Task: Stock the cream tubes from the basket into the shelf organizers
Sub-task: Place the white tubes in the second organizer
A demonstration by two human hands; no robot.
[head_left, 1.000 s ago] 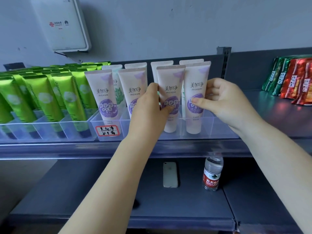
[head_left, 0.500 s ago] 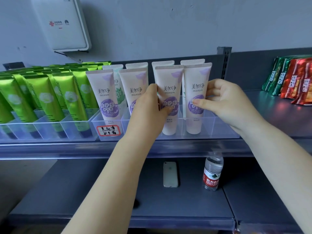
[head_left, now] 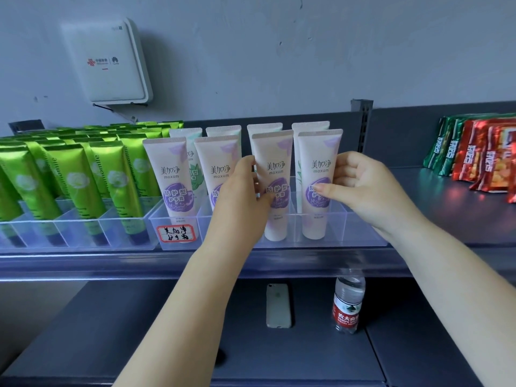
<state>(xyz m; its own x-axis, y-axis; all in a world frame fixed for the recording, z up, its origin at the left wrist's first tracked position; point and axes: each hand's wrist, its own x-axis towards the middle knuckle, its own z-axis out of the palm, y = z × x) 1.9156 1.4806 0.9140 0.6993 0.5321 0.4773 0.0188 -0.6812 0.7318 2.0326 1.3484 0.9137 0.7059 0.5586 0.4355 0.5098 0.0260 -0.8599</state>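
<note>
Stretching across the frame's middle band: a dark grey metal shelf (head_left: 435,208), carrying at left a clear plastic organizer (head_left: 83,233) packed with glossy green tubes (head_left: 72,174), and at centre a second clear compartmented organizer (head_left: 360,227) with a hand-lettered red-bordered label (head_left: 175,233). Standing cap-down in that centre organizer: four pale pink cream tubes with purple emblems in the front row, more white tubes ranked behind.

Left hand (head_left: 243,191), centre frame, gripping the third pink tube (head_left: 275,163) from its left side, thumb across the purple emblem. Right hand (head_left: 365,188), right of centre, pinching the fourth pink tube (head_left: 319,163), thumb on its face and fingers curled round its right edge. Both tubes already seated upright in their compartments.

Stocking well advanced, judging by filled front slots; seemingly only straightening left here. Basket out of view, so remaining stock impossible to tell.

Upper half of frame: a scuffed grey-blue wall with a white wall-mounted router box (head_left: 107,61) at upper left. Far right: red and green foil snack packets (head_left: 474,155) leaning on the same shelf. Lower frame: a second dark shelf (head_left: 139,331) holding a pale smartphone (head_left: 278,305) lying flat and a small red-labelled water bottle (head_left: 347,305) upright just beside it.
</note>
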